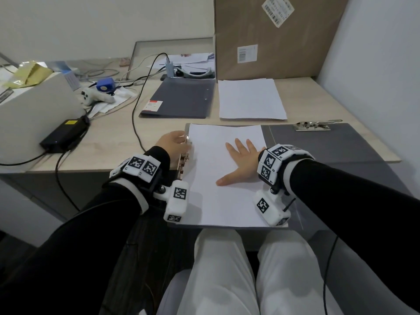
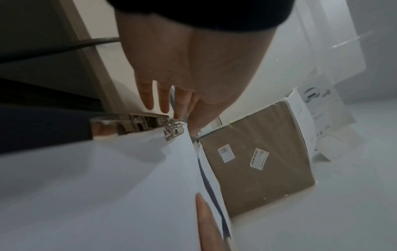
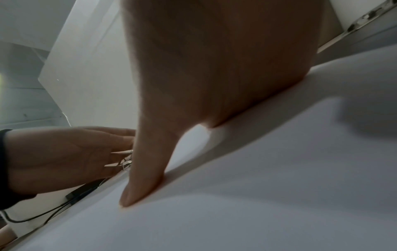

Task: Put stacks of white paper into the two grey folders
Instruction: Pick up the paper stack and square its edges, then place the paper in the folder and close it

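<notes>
An open grey folder (image 1: 318, 146) lies across the table's front edge and overhangs my lap. A stack of white paper (image 1: 227, 201) covers its left half. My right hand (image 1: 241, 160) lies flat on the sheets with fingers spread, and its thumb presses the paper (image 3: 257, 186). My left hand (image 1: 173, 144) is at the folder's left edge, where its thumb and fingers pinch the far end of the metal clip (image 1: 184, 160) (image 2: 137, 125). A second grey folder (image 1: 179, 96) lies closed farther back, with a second paper stack (image 1: 250, 98) on its right.
A tall cardboard box (image 1: 268, 37) stands behind the far paper. A loose metal clamp (image 1: 314, 126) lies on the open folder's right half. A black power adapter (image 1: 63, 135), cables (image 1: 136, 110), a white controller (image 1: 95, 97) and a white box (image 1: 34, 105) crowd the left.
</notes>
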The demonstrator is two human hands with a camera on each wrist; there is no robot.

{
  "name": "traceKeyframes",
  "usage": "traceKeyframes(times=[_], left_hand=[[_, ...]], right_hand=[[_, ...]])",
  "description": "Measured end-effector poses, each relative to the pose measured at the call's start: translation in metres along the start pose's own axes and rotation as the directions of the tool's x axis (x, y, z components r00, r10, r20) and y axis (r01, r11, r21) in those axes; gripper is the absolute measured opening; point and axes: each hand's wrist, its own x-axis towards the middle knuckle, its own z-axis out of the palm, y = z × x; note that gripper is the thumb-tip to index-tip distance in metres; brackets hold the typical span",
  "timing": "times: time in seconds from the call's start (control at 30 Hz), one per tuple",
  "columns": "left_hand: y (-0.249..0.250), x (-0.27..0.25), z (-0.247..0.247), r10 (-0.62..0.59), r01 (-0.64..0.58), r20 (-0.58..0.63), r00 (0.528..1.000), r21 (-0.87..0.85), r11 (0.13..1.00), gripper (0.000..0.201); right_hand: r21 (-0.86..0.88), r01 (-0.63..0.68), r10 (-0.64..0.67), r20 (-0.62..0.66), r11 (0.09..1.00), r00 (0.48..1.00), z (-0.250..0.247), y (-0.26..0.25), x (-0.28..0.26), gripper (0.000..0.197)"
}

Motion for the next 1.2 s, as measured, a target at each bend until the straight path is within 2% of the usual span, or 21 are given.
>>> traceKeyframes(times=[0.1, 0.17, 0.27, 0.37, 0.43, 0.6, 0.63, 0.73, 0.83, 0.97, 1.1, 1.2], left_hand=[[0.0, -0.002, -0.01, 0.038, -0.05, -0.146, 0.989, -0.077, 0.996, 0.035], [-0.003, -0.003, -0.02, 0.061, -0.073, -0.128, 0.99, -0.091, 0.993, 0.025], [-0.012, -0.002, -0.036, 0.008, -0.005, 0.053, 0.999, -0.06, 0.998, 0.01], [-0.017, -0.002, -0.046, -0.068, 0.072, 0.265, 0.962, -0.006, 0.997, 0.004], [-0.019, -0.003, -0.046, -0.111, 0.1, 0.335, 0.936, 0.05, 0.994, 0.017], [-0.025, -0.006, -0.04, -0.145, 0.064, 0.357, 0.923, 0.229, 0.971, 0.105], [-0.026, -0.006, -0.038, -0.147, 0.033, 0.361, 0.921, 0.305, 0.952, 0.112], [-0.028, -0.007, -0.033, -0.138, -0.075, 0.363, 0.922, 0.514, 0.854, 0.104], [-0.029, -0.006, -0.029, -0.128, -0.102, 0.354, 0.927, 0.563, 0.82, 0.098], [-0.032, -0.007, -0.026, -0.081, -0.133, 0.285, 0.955, 0.657, 0.742, 0.103], [-0.034, -0.006, -0.03, -0.102, -0.137, 0.315, 0.944, 0.652, 0.746, 0.104], [-0.033, -0.007, -0.032, -0.147, -0.08, 0.305, 0.941, 0.622, 0.779, 0.105]], right_hand=[[0.014, 0.001, -0.001, -0.008, 1.0, 1.0, 0.001, 0.0, 0.0, 0.125], [0.013, 0.001, -0.001, -0.008, 1.0, 1.0, 0.0, 0.0, 0.0, 0.125], [0.014, 0.001, -0.001, -0.008, 1.0, 1.0, 0.0, 0.0, 0.0, 0.125], [0.016, 0.004, -0.004, -0.016, 1.0, 1.0, 0.002, 0.001, 0.0, 0.124], [0.017, 0.004, -0.003, -0.018, 1.0, 1.0, 0.003, 0.001, 0.0, 0.124], [0.005, 0.001, -0.001, -0.019, 1.0, 1.0, 0.002, 0.0, 0.0, 0.124], [0.002, 0.003, -0.003, -0.021, 1.0, 1.0, 0.002, 0.0, 0.0, 0.123], [0.002, 0.009, -0.009, -0.026, 1.0, 1.0, 0.003, 0.0, -0.001, 0.123], [0.005, 0.008, -0.007, -0.025, 1.0, 1.0, 0.004, 0.0, -0.001, 0.123], [-0.001, 0.01, -0.01, -0.024, 1.0, 1.0, 0.003, 0.0, -0.002, 0.122], [-0.01, 0.01, -0.01, -0.014, 1.0, 1.0, 0.002, 0.0, -0.003, 0.122], [-0.011, 0.009, -0.009, -0.005, 1.0, 1.0, 0.001, 0.001, -0.001, 0.122]])
